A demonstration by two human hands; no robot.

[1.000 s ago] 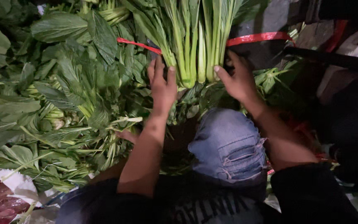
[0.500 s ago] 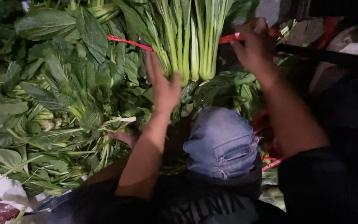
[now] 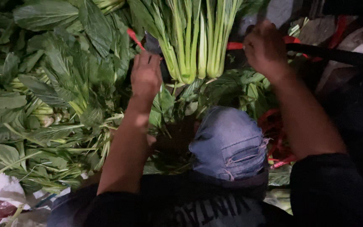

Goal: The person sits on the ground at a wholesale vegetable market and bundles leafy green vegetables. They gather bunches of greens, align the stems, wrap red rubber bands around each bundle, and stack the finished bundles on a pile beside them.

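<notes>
Head view is showing the left hand (image 3: 145,77) closing its fingers near the red band (image 3: 133,38), the right hand (image 3: 265,48) gripping that band beside the upright pale-stalked greens bundle (image 3: 196,42); a hard pull risks snapping stalks or toppling it.

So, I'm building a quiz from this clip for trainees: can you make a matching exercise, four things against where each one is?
Things
1. left hand
2. right hand
3. pale-stemmed greens bundle
4. blue denim patch

Places
A. upper right, at the red strap
B. low in the middle, between the forearms
C. top centre, stems pointing down
D. left of the pale stems, by the leafy pile

Pairs: 1-D, 2-A, 3-C, 4-B
</notes>
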